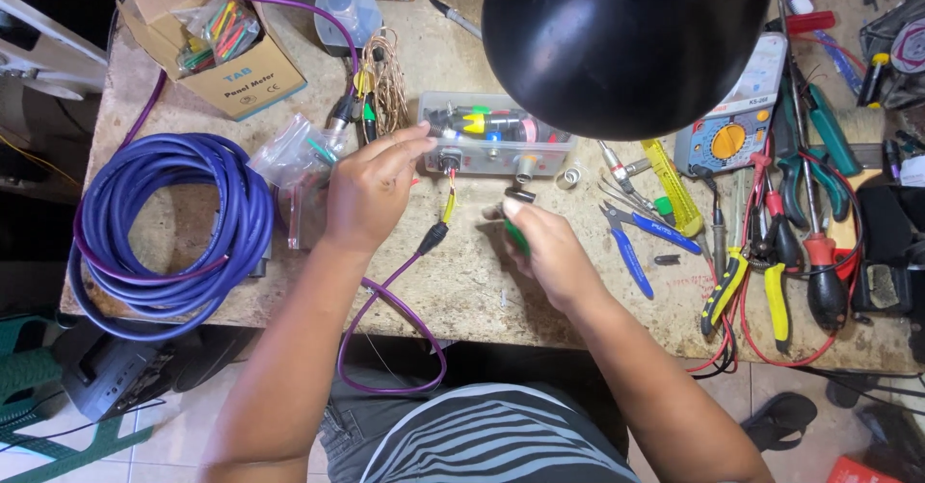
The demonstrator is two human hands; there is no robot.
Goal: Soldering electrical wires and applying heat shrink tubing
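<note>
The clear plastic rectangular box (496, 146) lies on the worn workbench (462, 281), its long axis running left to right, its socketed side facing the person. The left hand (371, 189) touches the box's left end, fingers extended, not clamped. A thin purple cable (385, 295) runs up toward that side. The right hand (549, 247), just below the box, pinches a green-handled tool (516, 237). Blue-handled pliers (626, 242) lie right.

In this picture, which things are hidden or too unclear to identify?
- Head view: the black lamp shade covers the bench behind it.
- The right hand closes around a green-handled tool; its tip is hidden.
- The clear plastic box: contents too small to tell.
</note>
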